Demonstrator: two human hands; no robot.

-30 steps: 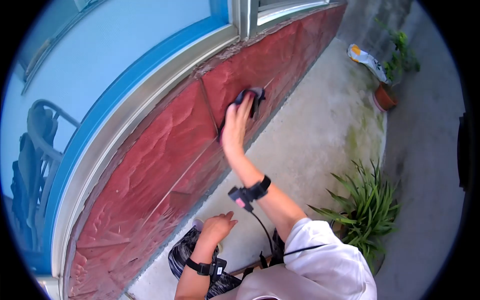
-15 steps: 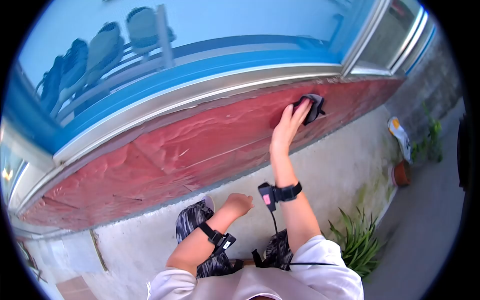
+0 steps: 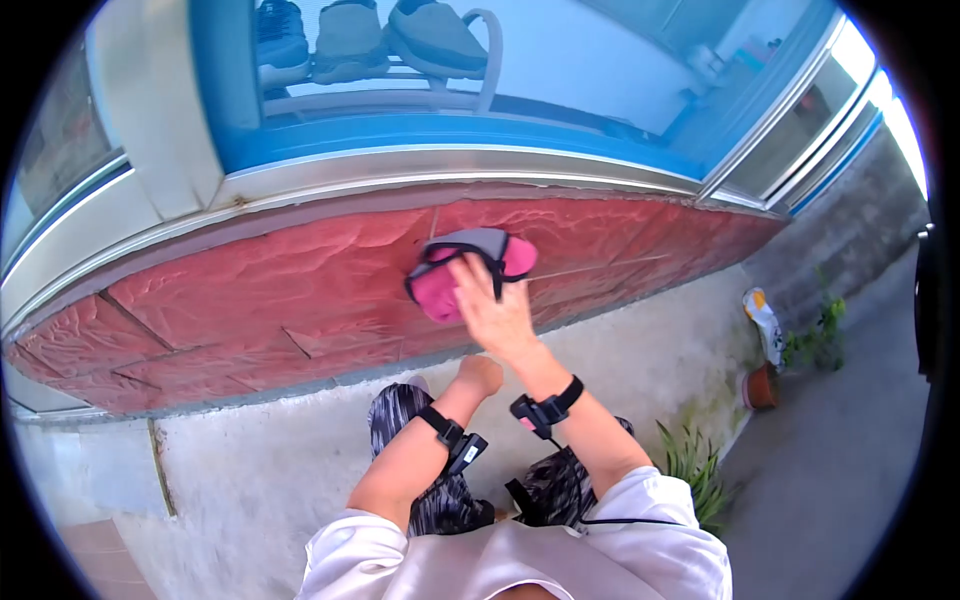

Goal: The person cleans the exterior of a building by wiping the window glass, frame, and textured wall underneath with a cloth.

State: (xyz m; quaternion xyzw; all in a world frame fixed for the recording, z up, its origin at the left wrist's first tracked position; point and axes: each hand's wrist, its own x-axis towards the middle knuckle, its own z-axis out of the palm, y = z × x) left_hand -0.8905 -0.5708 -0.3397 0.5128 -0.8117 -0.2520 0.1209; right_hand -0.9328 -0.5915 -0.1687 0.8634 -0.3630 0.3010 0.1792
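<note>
A pink and grey cloth with black edging [image 3: 438,294] is against the red stone-textured wall [image 3: 250,290] below the window. My right hand [image 3: 495,315] is on it, fingers spread over the cloth and slightly blurred. Part of the cloth is hidden behind the fingers. My left hand [image 3: 482,374] is closed in a loose fist near my knee, just below the right wrist, and nothing shows in it. Each forearm wears a black strap with a small device, the left one [image 3: 465,452] and the right one [image 3: 540,412].
Above the wall runs a metal sill [image 3: 400,165] under blue-framed glass, with shoes [image 3: 350,42] on a rack behind it. A concrete strip [image 3: 260,470] lies below. To the right are a leafy plant [image 3: 695,475], a terracotta pot [image 3: 760,387] and a white and yellow packet [image 3: 764,325].
My right hand has moved left along the wall with the cloth, which now shows spread wider and pinker. The view has shifted too. My left hand stays closed by my knee.
</note>
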